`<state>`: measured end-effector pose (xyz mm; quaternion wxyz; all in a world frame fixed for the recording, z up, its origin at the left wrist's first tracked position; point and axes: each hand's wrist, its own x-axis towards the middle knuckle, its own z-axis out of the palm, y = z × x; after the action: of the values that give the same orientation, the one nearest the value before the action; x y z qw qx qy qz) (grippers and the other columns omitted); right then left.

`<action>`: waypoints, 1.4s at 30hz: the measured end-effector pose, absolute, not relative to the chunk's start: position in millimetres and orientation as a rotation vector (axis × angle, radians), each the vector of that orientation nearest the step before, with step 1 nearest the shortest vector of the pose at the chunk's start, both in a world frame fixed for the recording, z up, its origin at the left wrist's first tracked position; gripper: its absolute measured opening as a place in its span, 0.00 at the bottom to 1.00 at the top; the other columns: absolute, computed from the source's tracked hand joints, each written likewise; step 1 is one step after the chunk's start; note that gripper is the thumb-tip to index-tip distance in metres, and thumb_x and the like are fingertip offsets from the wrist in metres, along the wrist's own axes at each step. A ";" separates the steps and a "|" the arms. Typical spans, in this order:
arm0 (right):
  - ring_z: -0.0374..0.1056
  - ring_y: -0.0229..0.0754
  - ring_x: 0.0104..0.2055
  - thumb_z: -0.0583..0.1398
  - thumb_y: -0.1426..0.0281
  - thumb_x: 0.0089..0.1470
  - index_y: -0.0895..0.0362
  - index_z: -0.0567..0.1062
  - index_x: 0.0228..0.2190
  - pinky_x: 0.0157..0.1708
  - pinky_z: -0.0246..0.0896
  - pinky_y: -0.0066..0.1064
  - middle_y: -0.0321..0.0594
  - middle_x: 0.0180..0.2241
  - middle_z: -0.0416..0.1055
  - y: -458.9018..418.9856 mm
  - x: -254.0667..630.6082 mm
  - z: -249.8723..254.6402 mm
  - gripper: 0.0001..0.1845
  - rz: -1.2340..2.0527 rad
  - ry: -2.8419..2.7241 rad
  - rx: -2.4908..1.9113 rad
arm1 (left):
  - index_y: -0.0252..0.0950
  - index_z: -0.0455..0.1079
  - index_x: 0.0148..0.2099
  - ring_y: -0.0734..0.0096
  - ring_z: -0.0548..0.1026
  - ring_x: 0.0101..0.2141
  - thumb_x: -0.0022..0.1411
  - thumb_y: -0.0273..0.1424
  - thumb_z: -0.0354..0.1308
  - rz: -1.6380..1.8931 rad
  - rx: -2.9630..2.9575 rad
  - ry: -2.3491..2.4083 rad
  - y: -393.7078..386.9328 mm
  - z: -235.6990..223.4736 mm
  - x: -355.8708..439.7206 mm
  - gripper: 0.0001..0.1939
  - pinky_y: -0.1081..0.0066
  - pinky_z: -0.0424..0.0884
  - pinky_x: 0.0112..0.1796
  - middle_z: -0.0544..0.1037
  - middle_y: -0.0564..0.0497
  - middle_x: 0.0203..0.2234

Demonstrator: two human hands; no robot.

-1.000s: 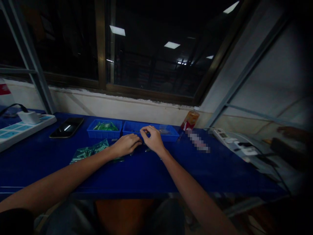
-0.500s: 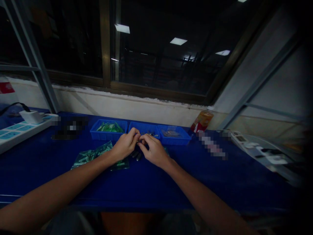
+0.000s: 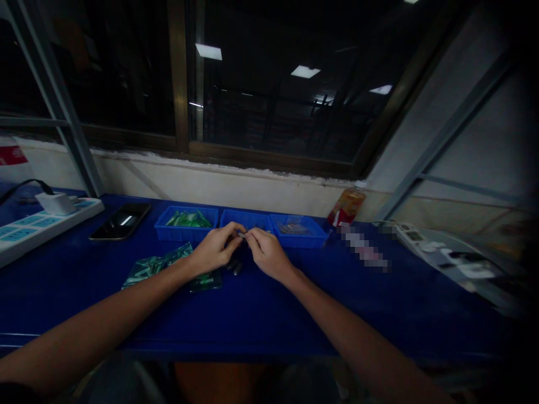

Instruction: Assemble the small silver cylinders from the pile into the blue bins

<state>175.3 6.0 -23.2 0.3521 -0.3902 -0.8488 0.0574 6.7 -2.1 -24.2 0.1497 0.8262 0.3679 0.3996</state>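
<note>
Both hands meet over the blue table, just in front of the middle blue bin (image 3: 246, 217). My left hand (image 3: 215, 247) is closed in a pinch on a small, light-coloured piece (image 3: 241, 235), too small to name. Fingertips of my right hand (image 3: 269, 255) press together at the piece's other end. Below the hands lie a few small dark cylindrical parts (image 3: 236, 267), partly covered by the left hand. Clear bags of green parts (image 3: 147, 269) rest under and beside my left forearm.
The left bin (image 3: 187, 232) holds green pieces; the right bin (image 3: 295, 229) holds small flat parts in plastic. A phone (image 3: 121, 221) and a power strip (image 3: 50, 219) lie to the left. A drink bottle (image 3: 347, 207) stands at the back right, near another strip with plugs (image 3: 463, 266).
My hands have drawn slightly apart at the fingertips, and the small light piece between them now shows. The right hand has turned a little. Bags and bins stay in place.
</note>
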 end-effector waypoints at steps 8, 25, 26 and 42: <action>0.62 0.35 0.28 0.53 0.64 0.55 0.55 0.64 0.39 0.31 0.57 0.29 0.35 0.29 0.66 2.3 173.7 -21.4 0.10 0.266 -2.111 -0.972 | 0.34 0.63 0.44 0.75 0.69 0.24 0.63 0.31 0.46 1.193 2.459 1.147 1.3 -21.2 2.9 0.10 0.74 0.62 0.27 0.72 0.53 0.24; 0.61 0.36 0.30 0.48 0.67 0.59 0.57 0.66 0.27 0.32 0.53 0.28 0.36 0.26 0.64 5.7 174.6 -18.7 0.12 0.188 -2.149 -0.989 | 0.36 0.60 0.49 0.74 0.71 0.26 0.62 0.33 0.48 1.156 2.525 1.135 3.1 -18.7 -0.5 0.14 0.74 0.63 0.28 0.73 0.53 0.28; 0.61 0.36 0.30 0.48 0.67 0.59 0.57 0.65 0.26 0.31 0.53 0.28 0.36 0.25 0.64 5.9 174.5 -18.8 0.12 0.188 -2.156 -0.989 | 0.36 0.61 0.48 0.74 0.71 0.26 0.62 0.32 0.48 1.153 2.546 1.153 2.8 -18.1 -0.3 0.12 0.74 0.63 0.28 0.73 0.53 0.28; 0.62 0.36 0.30 0.52 0.70 0.54 0.56 0.67 0.32 0.31 0.55 0.27 0.36 0.27 0.67 7.4 176.4 -19.4 0.05 0.154 -2.148 -0.914 | 0.35 0.64 0.41 0.72 0.71 0.23 0.65 0.35 0.42 1.128 2.551 1.394 -5.8 -14.3 6.1 0.13 0.73 0.61 0.26 0.72 0.53 0.23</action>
<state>176.4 7.4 -19.4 0.3904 -0.3595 -0.8454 0.0606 6.1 -5.8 -14.3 0.0116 0.8179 0.4471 0.3619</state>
